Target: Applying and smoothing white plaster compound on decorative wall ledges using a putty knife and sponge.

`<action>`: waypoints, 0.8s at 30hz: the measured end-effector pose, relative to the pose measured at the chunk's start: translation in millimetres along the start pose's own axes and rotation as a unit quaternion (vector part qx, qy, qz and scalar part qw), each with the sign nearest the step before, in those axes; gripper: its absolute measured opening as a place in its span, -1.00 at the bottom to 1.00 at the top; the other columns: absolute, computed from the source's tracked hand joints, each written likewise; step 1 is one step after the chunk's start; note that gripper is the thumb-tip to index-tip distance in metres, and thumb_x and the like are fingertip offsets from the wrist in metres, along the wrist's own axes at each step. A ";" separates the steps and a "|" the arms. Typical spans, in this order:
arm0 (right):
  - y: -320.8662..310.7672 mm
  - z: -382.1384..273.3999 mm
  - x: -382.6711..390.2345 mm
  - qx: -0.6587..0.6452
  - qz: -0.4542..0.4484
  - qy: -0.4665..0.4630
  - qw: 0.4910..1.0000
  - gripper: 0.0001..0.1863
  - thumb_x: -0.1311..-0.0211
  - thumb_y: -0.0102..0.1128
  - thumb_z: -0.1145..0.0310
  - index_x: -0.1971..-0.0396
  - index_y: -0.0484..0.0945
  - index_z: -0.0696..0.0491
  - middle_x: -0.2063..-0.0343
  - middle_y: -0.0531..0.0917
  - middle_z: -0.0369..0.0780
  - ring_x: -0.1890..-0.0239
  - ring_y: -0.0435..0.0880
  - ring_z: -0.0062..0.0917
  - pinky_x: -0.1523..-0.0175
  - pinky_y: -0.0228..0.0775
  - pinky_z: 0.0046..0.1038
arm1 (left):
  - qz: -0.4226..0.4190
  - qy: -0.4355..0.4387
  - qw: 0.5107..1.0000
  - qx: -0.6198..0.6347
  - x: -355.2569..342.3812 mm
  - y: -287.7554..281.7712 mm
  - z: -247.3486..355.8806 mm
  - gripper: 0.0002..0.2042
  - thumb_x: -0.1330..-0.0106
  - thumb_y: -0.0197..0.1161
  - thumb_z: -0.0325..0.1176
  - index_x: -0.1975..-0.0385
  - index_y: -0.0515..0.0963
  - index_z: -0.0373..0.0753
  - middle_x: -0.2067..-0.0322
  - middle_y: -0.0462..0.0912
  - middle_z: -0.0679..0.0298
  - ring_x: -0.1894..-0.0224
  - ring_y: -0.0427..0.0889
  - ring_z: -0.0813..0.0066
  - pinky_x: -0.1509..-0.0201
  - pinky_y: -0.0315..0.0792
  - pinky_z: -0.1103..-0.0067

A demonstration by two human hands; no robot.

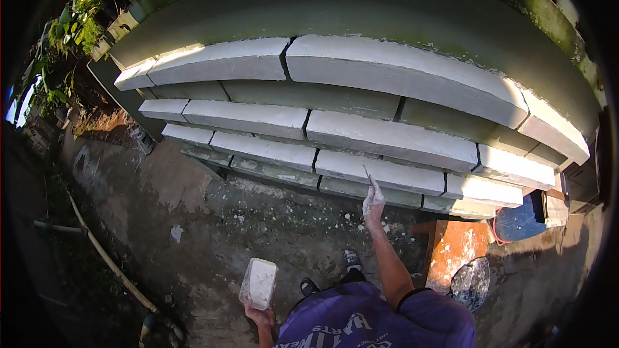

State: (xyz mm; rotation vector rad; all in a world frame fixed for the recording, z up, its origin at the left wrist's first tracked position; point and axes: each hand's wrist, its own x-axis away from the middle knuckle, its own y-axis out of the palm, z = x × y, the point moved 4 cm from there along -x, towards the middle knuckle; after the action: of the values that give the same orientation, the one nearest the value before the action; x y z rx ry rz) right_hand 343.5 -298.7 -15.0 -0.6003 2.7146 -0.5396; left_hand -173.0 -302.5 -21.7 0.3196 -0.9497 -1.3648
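My left hand [258, 312] grips a rectangular plastic container [260, 283] of white paint or paste at the bottom centre. My right hand [374, 201], dusted white, holds a thin tool [366, 174], perhaps a brush, just in front of the lower white ledge [351, 165]; whether its tip touches the ledge, I cannot tell. Above it, further segmented ledges [387, 71] with white faces and dark vertical gaps run across a green-stained wall [335, 6].
An orange, white-splattered wooden bench [454, 238] with dark bundled material [469, 280] stands at my right, near a blue barrel [519, 216]. Splattered concrete [193, 225] lies underfoot. A long pole [109, 261] lies at the left, with foliage [77, 19] beyond and a bucket [140, 138] near the wall.
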 end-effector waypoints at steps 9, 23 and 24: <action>-8.4 -31.0 -3.1 -0.588 0.044 0.201 0.782 -0.71 -0.34 0.08 0.42 -0.04 0.44 0.00 0.03 0.57 -0.26 0.04 0.59 -0.49 0.01 0.53 -0.27 | 0.012 0.007 1.000 -0.002 -6.9 -22.8 -4.3 -0.42 -0.17 -0.06 -0.20 -0.27 0.25 -0.13 -0.19 0.41 0.17 -0.20 0.43 0.15 -0.21 0.37 0.26; -23.6 -79.5 -24.3 0.244 0.142 -0.348 0.894 -0.40 -0.18 -0.05 0.60 -0.28 0.31 -0.04 -0.35 0.09 0.08 -0.38 0.07 0.05 -0.38 -0.02 0.07 | 0.027 -0.003 1.000 0.011 4.9 -13.7 2.5 -0.40 -0.06 0.01 -0.21 -0.22 0.31 -0.15 -0.16 0.45 0.20 -0.17 0.47 0.20 -0.21 0.38 0.34; -21.2 -75.3 -30.3 0.238 0.133 -0.354 0.895 -0.40 -0.18 -0.05 0.60 -0.28 0.31 -0.04 -0.35 0.09 0.08 -0.38 0.07 0.05 -0.38 -0.02 0.07 | 0.036 0.005 0.999 0.015 7.2 -15.5 4.3 -0.40 -0.06 0.01 -0.21 -0.22 0.31 -0.15 -0.16 0.45 0.20 -0.17 0.47 0.20 -0.21 0.38 0.34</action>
State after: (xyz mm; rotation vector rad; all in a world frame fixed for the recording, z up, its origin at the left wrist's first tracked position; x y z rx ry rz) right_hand 348.9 -280.8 66.7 -0.2161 1.8379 -0.7074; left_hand -187.2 -311.3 -27.1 0.3114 -0.9656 -1.2844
